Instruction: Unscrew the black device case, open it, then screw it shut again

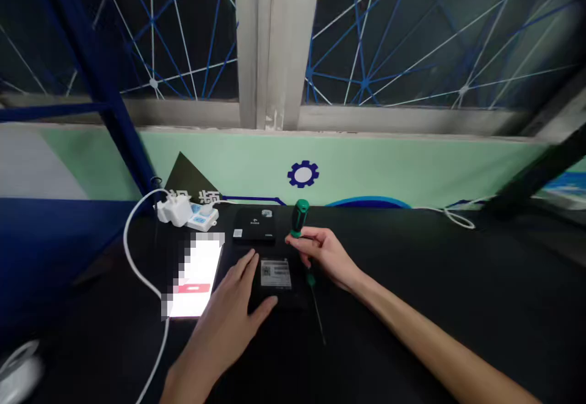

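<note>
My right hand (320, 251) has its fingers closed around a screwdriver (300, 216) with a green and black handle, held upright; its tip is hidden. Under my left hand (235, 300) is a flat black device (293, 299) bearing a white printed label (276, 274). The left fingers are stretched out and rest on its left side, with the thumb towards the label. Just right of the device lies what looks like a second screwdriver, its thin shaft (318, 315) pointing towards me and its green end partly behind my right hand.
A black box (254, 225) with small stickers lies behind the device. To the left a lit screen (196, 276), partly pixelated, lies near a white power strip (201, 216) with plugs and a white cable (132, 257). A wall and window frame stand behind the black table (412, 306).
</note>
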`<state>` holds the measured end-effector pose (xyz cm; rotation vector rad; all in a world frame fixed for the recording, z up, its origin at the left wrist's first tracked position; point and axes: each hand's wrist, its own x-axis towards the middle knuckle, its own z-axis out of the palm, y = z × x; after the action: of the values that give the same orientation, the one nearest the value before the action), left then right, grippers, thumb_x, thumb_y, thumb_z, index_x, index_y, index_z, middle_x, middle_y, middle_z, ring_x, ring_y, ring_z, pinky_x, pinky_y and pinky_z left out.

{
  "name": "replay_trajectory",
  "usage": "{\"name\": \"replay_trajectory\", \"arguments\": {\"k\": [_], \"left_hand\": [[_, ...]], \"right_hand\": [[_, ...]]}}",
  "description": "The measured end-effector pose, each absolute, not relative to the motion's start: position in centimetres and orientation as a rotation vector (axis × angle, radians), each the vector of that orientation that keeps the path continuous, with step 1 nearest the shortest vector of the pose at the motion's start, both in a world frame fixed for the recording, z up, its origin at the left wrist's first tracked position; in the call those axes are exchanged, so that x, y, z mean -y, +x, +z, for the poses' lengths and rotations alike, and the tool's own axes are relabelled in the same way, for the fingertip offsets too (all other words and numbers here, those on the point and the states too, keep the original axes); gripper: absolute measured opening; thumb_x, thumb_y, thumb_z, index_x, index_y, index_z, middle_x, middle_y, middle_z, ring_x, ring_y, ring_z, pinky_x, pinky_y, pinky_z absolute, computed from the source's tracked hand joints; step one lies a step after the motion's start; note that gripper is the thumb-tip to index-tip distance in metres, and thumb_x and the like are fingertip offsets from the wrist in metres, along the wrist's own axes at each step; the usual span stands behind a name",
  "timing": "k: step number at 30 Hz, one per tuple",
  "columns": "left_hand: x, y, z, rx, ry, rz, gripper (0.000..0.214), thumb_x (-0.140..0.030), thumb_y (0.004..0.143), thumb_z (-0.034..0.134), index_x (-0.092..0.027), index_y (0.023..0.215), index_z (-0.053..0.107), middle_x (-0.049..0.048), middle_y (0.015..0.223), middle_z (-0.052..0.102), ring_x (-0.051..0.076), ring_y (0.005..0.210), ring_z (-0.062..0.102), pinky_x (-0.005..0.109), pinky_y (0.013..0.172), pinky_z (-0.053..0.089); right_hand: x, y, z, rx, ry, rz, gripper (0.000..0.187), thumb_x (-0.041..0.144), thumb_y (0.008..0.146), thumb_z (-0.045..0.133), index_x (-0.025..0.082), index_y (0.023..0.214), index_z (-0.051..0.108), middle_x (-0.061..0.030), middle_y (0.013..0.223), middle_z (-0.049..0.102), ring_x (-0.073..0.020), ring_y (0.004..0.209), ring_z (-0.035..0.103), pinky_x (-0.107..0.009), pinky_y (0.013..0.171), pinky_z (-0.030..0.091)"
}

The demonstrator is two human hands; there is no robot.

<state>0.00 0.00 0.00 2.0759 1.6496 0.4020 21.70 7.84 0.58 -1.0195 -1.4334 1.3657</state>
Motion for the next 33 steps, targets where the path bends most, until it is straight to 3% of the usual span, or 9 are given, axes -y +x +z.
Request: {"name": "replay_trajectory", "arguments": {"k": [7, 14, 24, 29, 33], "left_hand": [[-0.5, -0.1, -0.1, -1.620, 2.081, 0.474, 0.073, -0.054, 0.095, 0.044, -0.020, 0.157, 0.026, 0.0093, 0.164, 0.026, 0.031, 0.148, 0.032, 0.048, 0.116, 0.037], [-0.5, -0.1, -0.6, -1.614, 2.088, 0.525, 0.071, -0.052, 0.095, 0.048, -0.022, 0.156, 0.028, 0.0087, 0.163, 0.029, 0.030, 0.147, 0.033, 0.047, 0.117, 0.037], [-0.4, -0.2, -0.6, -1.594, 2.082, 0.581, 0.068, -0.050, 0.091, 0.055, -0.026, 0.152, 0.033, 0.0085, 0.159, 0.036, 0.031, 0.142, 0.042, 0.047, 0.111, 0.044], [-0.5, 0.0, -0.3, -1.596, 2.078, 0.589, 0.067, -0.048, 0.090, 0.056, -0.025, 0.149, 0.036, 0.0094, 0.156, 0.039, 0.031, 0.138, 0.047, 0.046, 0.109, 0.046], [-0.5, 0.1, -0.2, -1.598, 2.079, 0.570, 0.066, -0.049, 0.090, 0.055, -0.025, 0.149, 0.036, 0.0089, 0.156, 0.038, 0.030, 0.135, 0.050, 0.046, 0.106, 0.049]], "right_hand": [[-8.3, 21.8, 0.6, 1.492, -0.963, 1.343, 0.037, 0.051, 0.077, 0.076, 0.016, 0.090, 0.078, 0.0050, 0.062, 0.042, -0.0064, 0.051, 0.027, -0.024, 0.047, 0.023], [-8.5, 22.5, 1.1, 1.421, -0.914, 1.282, 0.035, 0.046, 0.077, 0.078, 0.015, 0.093, 0.075, -0.0017, 0.072, 0.063, -0.0123, 0.062, 0.052, -0.028, 0.060, 0.042], [-8.5, 22.8, 0.9, 1.345, -0.856, 1.261, 0.020, 0.036, 0.079, 0.076, 0.017, 0.085, 0.072, -0.0054, 0.085, 0.069, -0.0185, 0.077, 0.064, -0.031, 0.071, 0.052], [-8.2, 22.8, 0.8, 1.437, -0.843, 1.243, 0.029, 0.041, 0.090, 0.064, 0.016, 0.081, 0.075, -0.0085, 0.086, 0.072, -0.0207, 0.081, 0.067, -0.033, 0.073, 0.053], [-7.9, 22.5, 1.0, 1.555, -0.877, 1.245, 0.028, 0.042, 0.087, 0.068, 0.016, 0.081, 0.077, -0.0082, 0.084, 0.074, -0.0193, 0.075, 0.067, -0.033, 0.073, 0.053]]}}
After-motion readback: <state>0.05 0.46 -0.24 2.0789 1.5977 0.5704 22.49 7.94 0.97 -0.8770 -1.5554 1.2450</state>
